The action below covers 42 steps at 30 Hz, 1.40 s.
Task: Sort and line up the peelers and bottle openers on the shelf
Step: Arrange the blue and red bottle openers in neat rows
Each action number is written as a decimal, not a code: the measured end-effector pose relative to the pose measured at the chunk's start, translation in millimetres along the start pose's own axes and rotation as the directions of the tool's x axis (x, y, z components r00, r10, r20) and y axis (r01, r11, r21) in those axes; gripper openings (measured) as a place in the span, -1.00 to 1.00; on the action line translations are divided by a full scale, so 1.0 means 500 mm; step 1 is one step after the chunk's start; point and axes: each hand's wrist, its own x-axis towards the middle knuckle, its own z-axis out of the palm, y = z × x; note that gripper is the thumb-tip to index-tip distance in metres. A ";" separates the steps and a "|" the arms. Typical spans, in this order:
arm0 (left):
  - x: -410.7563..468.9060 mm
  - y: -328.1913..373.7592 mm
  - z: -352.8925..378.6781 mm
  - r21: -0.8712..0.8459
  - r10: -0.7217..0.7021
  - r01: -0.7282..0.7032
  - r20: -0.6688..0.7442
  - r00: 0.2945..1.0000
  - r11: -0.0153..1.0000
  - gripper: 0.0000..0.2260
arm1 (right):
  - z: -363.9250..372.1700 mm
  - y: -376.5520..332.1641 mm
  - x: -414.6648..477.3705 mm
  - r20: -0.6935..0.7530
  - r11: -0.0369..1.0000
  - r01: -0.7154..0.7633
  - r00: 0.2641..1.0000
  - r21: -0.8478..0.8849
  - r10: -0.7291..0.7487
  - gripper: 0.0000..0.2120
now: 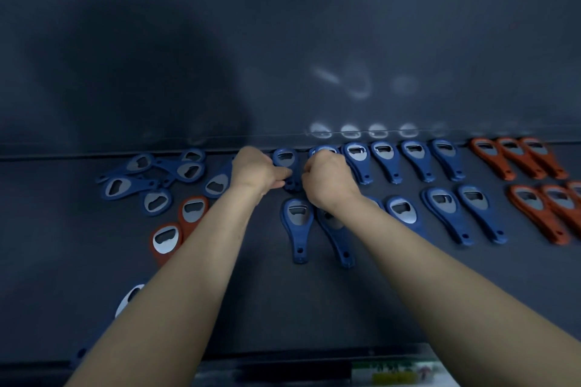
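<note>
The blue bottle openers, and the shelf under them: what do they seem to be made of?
Blue bottle openers: bodies look like matte moulded plastic, evenly coloured; the inserts look like bare metal, silvery and throwing reflections on the back wall. Shelf: dark, smooth, dull surface, perhaps painted metal or laminate; unclear.

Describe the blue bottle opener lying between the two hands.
The blue bottle opener lies flat in the back row of the dark shelf, rounded head toward the rear wall. Blue plastic-looking body, silvery metal insert with a cut-out. The left hand pinches its narrow handle; whether the right hand touches it is unclear.
</note>
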 end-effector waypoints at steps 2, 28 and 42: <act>0.006 0.000 0.004 0.060 0.008 -0.006 -0.036 0.999 0.998 -0.73 | 0.000 -0.001 0.001 0.006 1.000 -0.006 1.000 0.022 0.006 -0.89; 0.019 -0.092 -0.292 0.816 0.455 -0.211 -0.069 0.888 0.537 -0.68 | 0.122 -0.143 0.067 0.335 0.761 0.552 0.827 -0.339 -0.451 -0.48; 0.044 -0.065 -0.295 0.727 0.422 -0.270 -0.030 0.906 0.631 -0.70 | 0.116 -0.154 0.020 -0.005 0.940 0.186 0.981 -0.287 -0.196 -0.81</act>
